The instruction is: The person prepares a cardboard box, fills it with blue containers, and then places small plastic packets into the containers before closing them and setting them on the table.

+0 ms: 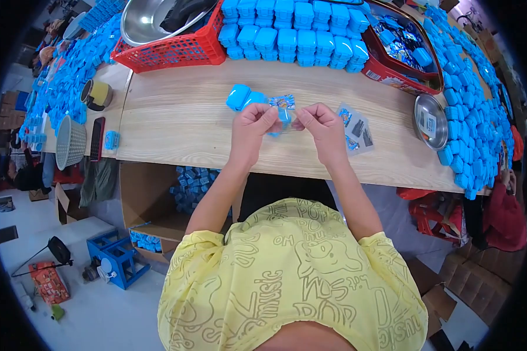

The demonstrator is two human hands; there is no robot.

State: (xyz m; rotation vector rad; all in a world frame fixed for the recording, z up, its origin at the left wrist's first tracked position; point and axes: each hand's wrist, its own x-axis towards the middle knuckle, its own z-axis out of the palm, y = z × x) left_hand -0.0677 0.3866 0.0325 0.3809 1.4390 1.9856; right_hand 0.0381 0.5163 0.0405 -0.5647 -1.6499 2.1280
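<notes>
My left hand and my right hand are raised over the table, thumb and forefinger pinched on each. A small piece of clear plastic film stretches between their fingertips; its exact kind is hard to make out. Just behind it shows a colourful printed packet. Beyond my left hand are small blue plastic boxes, partly hidden by the fingers. To the right of my right hand, a clear sheet with printed stickers lies flat on the wooden table.
Stacked blue boxes line the back, beside a red basket with a metal bowl. A red tin holds wrapped packets. A metal dish stands right, near heaped blue boxes. A phone lies left.
</notes>
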